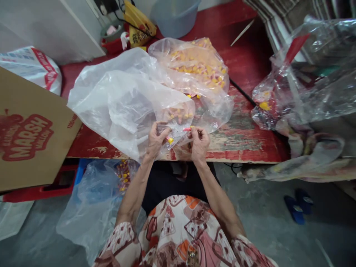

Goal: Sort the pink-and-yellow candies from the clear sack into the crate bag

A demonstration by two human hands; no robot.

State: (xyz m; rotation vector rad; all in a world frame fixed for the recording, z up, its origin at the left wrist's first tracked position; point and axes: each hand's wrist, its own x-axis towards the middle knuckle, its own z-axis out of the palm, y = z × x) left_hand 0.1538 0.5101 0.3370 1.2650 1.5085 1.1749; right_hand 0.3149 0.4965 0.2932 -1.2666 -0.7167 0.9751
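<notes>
Red piece sits pinched by the right hand, one end hidden — left hand grips a half-covered yellow-tipped piece.

At the right hand, the small piece is pink-red with a yellow end. Beyond the left hand, the bag is cloudy white. Right of the right hand, the table is red with pale worn patches.

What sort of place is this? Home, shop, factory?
Probably an improvised workspace in a home or small workshop; I can't tell which. Signs: a worn red table bearing a clear bag of small yellow-and-pink pieces, a printed cardboard box beside it, and slippers on the floor.
</notes>
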